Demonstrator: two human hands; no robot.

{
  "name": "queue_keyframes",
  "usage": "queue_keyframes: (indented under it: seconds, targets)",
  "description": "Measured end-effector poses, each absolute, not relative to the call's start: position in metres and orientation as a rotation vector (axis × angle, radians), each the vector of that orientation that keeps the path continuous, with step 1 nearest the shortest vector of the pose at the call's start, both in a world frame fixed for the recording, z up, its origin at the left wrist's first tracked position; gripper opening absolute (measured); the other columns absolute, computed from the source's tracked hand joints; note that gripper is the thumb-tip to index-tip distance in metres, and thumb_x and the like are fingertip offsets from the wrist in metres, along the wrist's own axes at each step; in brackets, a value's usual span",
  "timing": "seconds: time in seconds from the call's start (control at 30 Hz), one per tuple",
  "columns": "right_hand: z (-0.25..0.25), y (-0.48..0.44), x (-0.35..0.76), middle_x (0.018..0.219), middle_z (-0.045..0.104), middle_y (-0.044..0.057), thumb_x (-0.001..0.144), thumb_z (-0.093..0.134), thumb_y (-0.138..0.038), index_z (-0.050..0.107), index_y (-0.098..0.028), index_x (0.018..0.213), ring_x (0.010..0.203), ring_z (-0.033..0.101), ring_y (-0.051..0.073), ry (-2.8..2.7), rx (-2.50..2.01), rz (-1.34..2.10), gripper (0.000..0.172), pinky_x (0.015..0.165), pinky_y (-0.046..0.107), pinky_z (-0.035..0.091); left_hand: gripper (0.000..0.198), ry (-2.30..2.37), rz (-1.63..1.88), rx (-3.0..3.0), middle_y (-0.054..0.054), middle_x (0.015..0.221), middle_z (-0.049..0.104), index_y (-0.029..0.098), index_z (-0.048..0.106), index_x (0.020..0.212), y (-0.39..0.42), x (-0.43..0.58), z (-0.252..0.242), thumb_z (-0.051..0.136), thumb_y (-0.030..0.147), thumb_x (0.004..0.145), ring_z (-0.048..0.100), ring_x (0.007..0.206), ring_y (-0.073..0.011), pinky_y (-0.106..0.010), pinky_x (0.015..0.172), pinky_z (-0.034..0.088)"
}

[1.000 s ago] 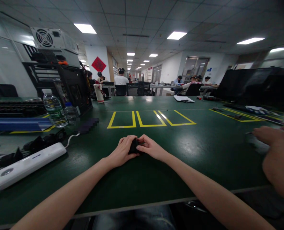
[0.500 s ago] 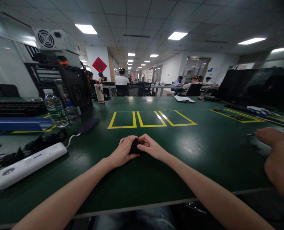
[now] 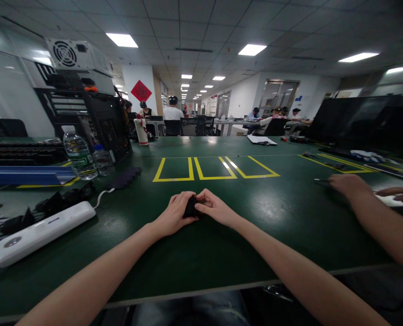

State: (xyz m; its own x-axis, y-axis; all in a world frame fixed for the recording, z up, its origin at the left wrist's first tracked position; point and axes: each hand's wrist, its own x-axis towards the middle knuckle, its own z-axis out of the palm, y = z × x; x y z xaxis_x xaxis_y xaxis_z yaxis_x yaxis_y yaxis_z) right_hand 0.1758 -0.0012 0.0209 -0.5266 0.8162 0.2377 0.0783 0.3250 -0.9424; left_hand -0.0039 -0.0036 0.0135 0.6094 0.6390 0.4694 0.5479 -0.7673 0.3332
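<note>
On the green table (image 3: 201, 253) in front of me sits a small black object (image 3: 189, 208), mostly covered by my fingers, so its kind cannot be made out. My left hand (image 3: 174, 213) wraps round its left side, the thumb low and the fingers over the top. From the right, my right hand (image 3: 215, 207) pinches it with thumb and fingertips. Both hands are low at the tabletop, just in front of the yellow tape outlines (image 3: 217, 178).
At left are a white power strip (image 3: 45, 233), black cables (image 3: 60, 199), water bottles (image 3: 79, 154) and an open computer case (image 3: 103, 117). A co-worker's hand (image 3: 352, 188) holds a thin tool at right. A clipboard (image 3: 261, 140) and dark monitor (image 3: 351, 120) stand farther back.
The co-worker's hand at right has moved leftward over the table with the thin tool. My own hands and the black object look almost unchanged.
</note>
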Motion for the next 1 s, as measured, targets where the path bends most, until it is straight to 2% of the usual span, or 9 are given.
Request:
queue_keyframes:
  seconds: [0.2,0.43,0.63,0.8,1.0]
  targets:
    - [0.0219,-0.0009,0.1761,0.097,0.049,0.005,0.073,0.054,-0.034,0.045,-0.017,0.096,0.090,0.050,0.016,-1.842,-0.906,1.284,0.030,0.078,0.036,0.044,0.056,0.991,0.854,2.670,-0.006,0.113,0.042,0.023,0.026,0.118,-0.0054,-0.0044,0.0162,0.058,0.028,0.072,0.040,0.108,-0.0217,-0.041,0.093,0.027]
    - [0.0210,-0.0017,0.1774,0.094,0.048,0.001,0.065,0.064,-0.024,0.044,-0.018,0.091,0.093,0.049,0.014,-1.849,-0.727,1.323,0.034,0.081,0.033,0.043,0.055,0.992,0.869,2.682,-0.006,0.111,0.044,0.024,0.027,0.116,-0.0051,-0.0041,0.0156,0.058,0.027,0.071,0.041,0.107,-0.0224,-0.041,0.092,0.028]
    - [0.0205,-0.0010,0.1762,0.090,0.050,0.001,0.073,0.054,-0.031,0.043,-0.018,0.090,0.086,0.051,0.013,-1.816,-0.763,1.334,0.024,0.078,0.032,0.043,0.056,0.988,0.865,2.675,-0.006,0.113,0.043,0.024,0.026,0.118,-0.0059,-0.0048,0.0164,0.058,0.027,0.072,0.040,0.108,-0.0218,-0.041,0.093,0.027]
    - [0.0211,-0.0004,0.1754,0.094,0.050,0.003,0.072,0.056,-0.031,0.044,-0.018,0.096,0.091,0.050,0.014,-1.808,-0.837,1.343,0.029,0.080,0.033,0.042,0.056,1.010,0.870,2.675,-0.007,0.112,0.043,0.024,0.027,0.117,-0.0058,-0.0040,0.0159,0.058,0.029,0.071,0.041,0.106,-0.0228,-0.042,0.092,0.028]
    - [0.0197,-0.0005,0.1778,0.094,0.048,0.002,0.067,0.061,-0.027,0.045,-0.018,0.092,0.089,0.051,0.014,-1.840,-0.745,1.358,0.032,0.080,0.033,0.043,0.056,1.001,0.874,2.679,-0.007,0.111,0.043,0.023,0.027,0.117,-0.0047,-0.0039,0.0143,0.058,0.029,0.071,0.041,0.107,-0.0226,-0.042,0.092,0.028]
